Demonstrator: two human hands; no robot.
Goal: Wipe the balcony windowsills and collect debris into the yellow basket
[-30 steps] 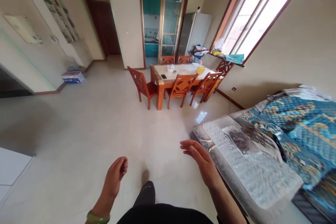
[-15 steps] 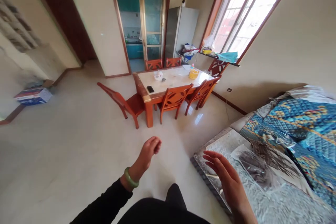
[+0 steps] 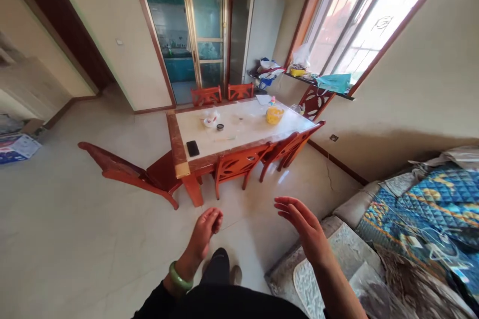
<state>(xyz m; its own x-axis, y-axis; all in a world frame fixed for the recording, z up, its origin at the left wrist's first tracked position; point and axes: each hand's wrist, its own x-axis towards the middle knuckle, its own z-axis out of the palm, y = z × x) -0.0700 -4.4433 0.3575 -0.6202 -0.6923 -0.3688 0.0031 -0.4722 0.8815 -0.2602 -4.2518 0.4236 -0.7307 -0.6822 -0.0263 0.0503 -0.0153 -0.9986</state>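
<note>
My left hand point(image 3: 205, 232) is in mid-air over the floor, its fingers curled in with nothing visible in them. A green bangle point(image 3: 179, 277) circles that wrist below a black sleeve. To the right, my right hand point(image 3: 301, 227) hangs open with its fingers stretched out, holding nothing. Neither hand touches anything. Ahead of both stands a dining table point(image 3: 172, 134) with a pale top and reddish-brown edge. On it lie a black phone point(image 3: 192, 148), a small round dark-rimmed item point(image 3: 220, 127), a white plastic bag or bowl point(image 3: 211, 118) and a yellow basket point(image 3: 274, 115).
Wooden chairs surround the table; one chair point(image 3: 138, 174) juts out at the left, another point(image 3: 241, 164) along the near side. A sofa point(image 3: 284, 269) with a blue quilted cover point(image 3: 434, 194) lies at the right. A fridge point(image 3: 262, 35) stands behind, beside a sliding door point(image 3: 207, 20).
The view has moved closer to the table, which now looks larger. The sofa has slid lower and to the right. Both hands keep much the same pose.
</note>
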